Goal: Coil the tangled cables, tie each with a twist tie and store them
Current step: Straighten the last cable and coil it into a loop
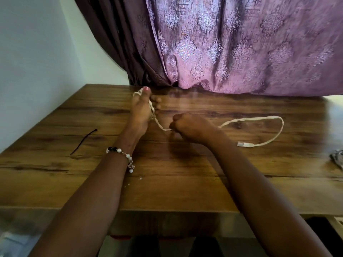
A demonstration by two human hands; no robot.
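A white flat cable (259, 118) lies on the wooden table (185, 173). Several turns of it are wound around my left hand (142, 110), which stands on edge with the thumb up and the fingers fairly straight; the loops run over the thumb and down the palm. My right hand (191, 127) is a fist that pinches the cable just right of the left hand. From that fist the cable runs right in a wide loop and ends in a clear plug (245, 144) on the table. A thin black twist tie (83, 141) lies at the left.
A purple patterned curtain (241, 43) hangs along the table's far edge. A white wall (37, 62) closes the left side. A grey patterned object (337, 158) sits partly out of frame at the table's right edge. A beaded bracelet (128, 156) is on my left wrist.
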